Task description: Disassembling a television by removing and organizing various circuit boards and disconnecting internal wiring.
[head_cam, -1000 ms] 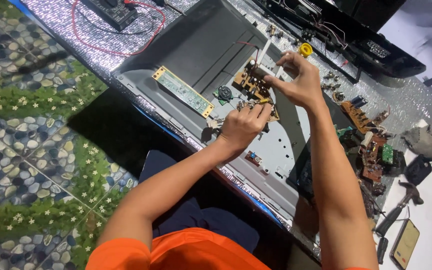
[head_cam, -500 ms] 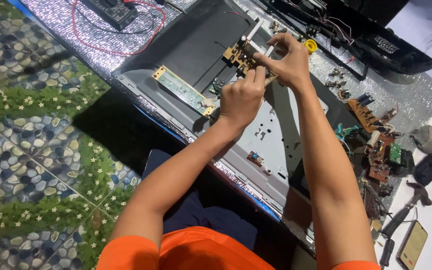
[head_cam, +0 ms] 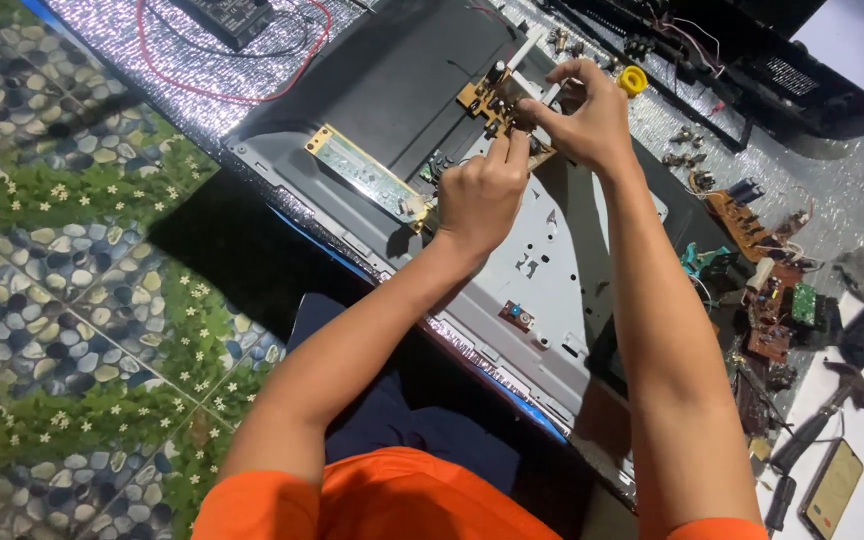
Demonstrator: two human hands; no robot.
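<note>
Head view, brown circuit board (head_cam: 500, 108) studded with dark components, pinched by left hand (head_cam: 480, 195) and right hand (head_cam: 584, 118), both hands closed

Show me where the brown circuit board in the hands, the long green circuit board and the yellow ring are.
brown circuit board (head_cam: 484, 101): head view, its left part beside the fingers.
long green circuit board (head_cam: 357, 172): head view, its middle.
yellow ring (head_cam: 633, 80): head view, its rim.

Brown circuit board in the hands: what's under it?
The brown circuit board is held by the left hand and right hand above the grey metal chassis. The hands and board hide the chassis right below; its mounts cannot be seen.
</note>
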